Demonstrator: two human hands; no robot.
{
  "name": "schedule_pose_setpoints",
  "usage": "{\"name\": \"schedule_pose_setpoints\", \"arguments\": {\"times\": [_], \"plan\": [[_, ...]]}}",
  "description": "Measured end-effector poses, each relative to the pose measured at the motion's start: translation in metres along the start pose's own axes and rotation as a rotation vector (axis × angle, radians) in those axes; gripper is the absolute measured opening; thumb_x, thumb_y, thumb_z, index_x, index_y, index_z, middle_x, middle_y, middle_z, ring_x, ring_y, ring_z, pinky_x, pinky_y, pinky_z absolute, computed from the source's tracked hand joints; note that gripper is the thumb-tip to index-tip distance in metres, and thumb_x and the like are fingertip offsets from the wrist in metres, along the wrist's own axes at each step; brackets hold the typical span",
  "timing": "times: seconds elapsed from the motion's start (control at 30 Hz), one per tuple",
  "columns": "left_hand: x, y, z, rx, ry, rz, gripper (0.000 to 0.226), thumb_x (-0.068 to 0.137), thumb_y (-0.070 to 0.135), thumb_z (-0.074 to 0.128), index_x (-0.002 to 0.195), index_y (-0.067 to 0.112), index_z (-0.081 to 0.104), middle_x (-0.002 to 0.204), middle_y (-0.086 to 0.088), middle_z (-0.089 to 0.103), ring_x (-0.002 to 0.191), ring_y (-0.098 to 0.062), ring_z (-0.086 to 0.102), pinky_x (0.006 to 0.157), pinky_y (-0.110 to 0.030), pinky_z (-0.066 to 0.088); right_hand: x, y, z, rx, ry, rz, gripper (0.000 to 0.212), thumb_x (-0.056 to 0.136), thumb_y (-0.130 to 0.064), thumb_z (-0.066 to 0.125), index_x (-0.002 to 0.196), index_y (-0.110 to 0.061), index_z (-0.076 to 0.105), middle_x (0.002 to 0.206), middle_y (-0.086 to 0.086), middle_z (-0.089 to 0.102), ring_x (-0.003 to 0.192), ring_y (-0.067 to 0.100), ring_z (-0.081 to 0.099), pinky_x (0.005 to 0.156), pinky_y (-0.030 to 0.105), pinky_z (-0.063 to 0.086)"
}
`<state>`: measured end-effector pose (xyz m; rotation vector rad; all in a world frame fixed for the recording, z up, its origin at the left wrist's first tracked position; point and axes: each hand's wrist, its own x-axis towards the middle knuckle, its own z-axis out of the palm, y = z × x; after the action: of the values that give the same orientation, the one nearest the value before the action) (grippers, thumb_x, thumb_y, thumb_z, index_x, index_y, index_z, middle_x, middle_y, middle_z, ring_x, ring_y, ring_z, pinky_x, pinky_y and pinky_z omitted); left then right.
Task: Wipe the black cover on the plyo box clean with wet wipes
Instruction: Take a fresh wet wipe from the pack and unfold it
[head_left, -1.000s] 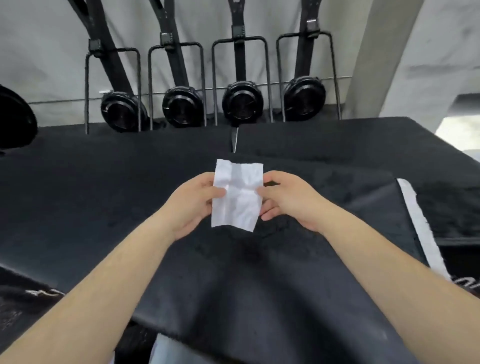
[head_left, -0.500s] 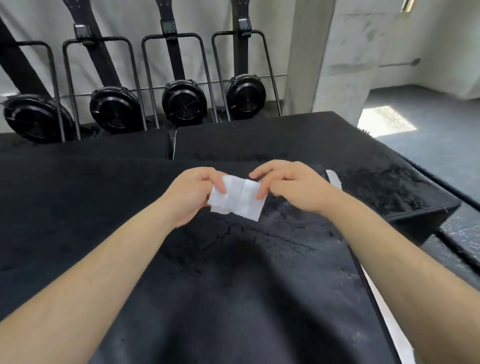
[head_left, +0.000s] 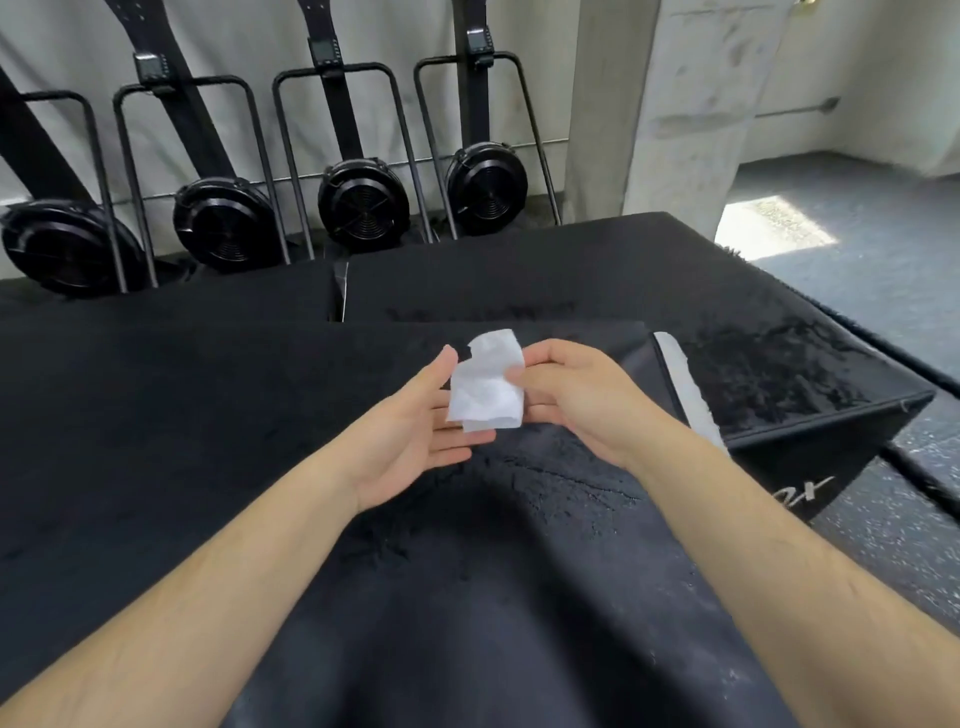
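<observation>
A white wet wipe (head_left: 486, 384), folded small, is held above the black cover (head_left: 467, 597) of the plyo box. My right hand (head_left: 576, 400) pinches the wipe's right edge between thumb and fingers. My left hand (head_left: 421, 431) lies open, palm up, under the wipe's left side, with its straight fingers touching it. The cover below my hands is dusty, with pale streaks and specks.
A second black plyo box (head_left: 701, 322) stands behind and to the right, also dusty. Several rowing machines (head_left: 363, 202) stand upright on end against the back wall. A concrete pillar (head_left: 675, 104) rises at the right, and speckled floor (head_left: 883, 519) runs beside the boxes.
The wipe has been folded from a flat sheet into a smaller pad. My left hand let go of its edge and opened flat beneath it. The view turned right.
</observation>
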<state>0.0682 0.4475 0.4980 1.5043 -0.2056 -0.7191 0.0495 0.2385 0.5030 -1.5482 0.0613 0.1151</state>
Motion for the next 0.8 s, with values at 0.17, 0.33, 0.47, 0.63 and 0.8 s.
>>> {"name": "schedule_pose_setpoints", "arguments": {"times": [0.17,0.33,0.47,0.63,0.8], "plan": [[0.011,-0.015,0.008,0.017,0.189,0.08,0.031,0.098,0.028,0.061,0.121,0.008,0.064,0.118,-0.006,0.073,0.114,-0.028,0.065,0.092,-0.039,0.05,-0.016,0.023,0.002,0.112,0.017,0.065,0.015,0.096,-0.006,0.062,0.11,-0.001,0.062,0.106,0.015,0.075,0.094,0.03,0.075,0.081,0.042,0.06],[0.017,-0.018,0.018,0.025,0.207,0.155,0.032,0.095,0.015,0.063,0.125,0.022,0.06,0.109,-0.004,0.073,0.096,-0.021,0.067,0.076,-0.035,0.052,-0.022,0.021,-0.015,-0.047,0.004,-0.097,0.015,0.094,0.0,0.063,0.104,-0.005,0.074,0.102,0.01,0.076,0.096,0.025,0.074,0.083,0.034,0.06],[0.022,-0.013,0.03,0.032,0.199,0.199,0.043,0.092,-0.005,0.052,0.107,0.026,0.076,0.115,-0.006,0.071,0.099,-0.023,0.07,0.074,-0.031,0.055,-0.03,0.011,-0.035,-0.259,-0.021,-0.175,0.029,0.094,0.006,0.055,0.095,-0.009,0.079,0.109,-0.004,0.076,0.099,0.012,0.072,0.09,0.024,0.056],[0.032,-0.007,0.047,0.147,0.235,0.263,0.037,0.087,-0.014,0.047,0.078,0.008,0.074,0.107,-0.01,0.072,0.1,-0.029,0.069,0.07,-0.028,0.055,-0.032,0.009,-0.049,-0.191,0.028,-0.149,0.025,0.093,0.001,0.055,0.099,-0.012,0.076,0.113,-0.001,0.072,0.101,0.018,0.072,0.088,0.032,0.059],[0.043,-0.015,0.06,0.035,0.142,0.262,0.028,0.088,-0.004,0.046,0.095,-0.004,0.073,0.11,-0.018,0.071,0.101,-0.032,0.068,0.077,-0.035,0.057,-0.032,0.024,-0.052,-0.238,0.091,-0.069,0.03,0.089,-0.005,0.069,0.109,-0.027,0.064,0.102,0.006,0.068,0.087,0.023,0.073,0.08,0.043,0.062]]}}
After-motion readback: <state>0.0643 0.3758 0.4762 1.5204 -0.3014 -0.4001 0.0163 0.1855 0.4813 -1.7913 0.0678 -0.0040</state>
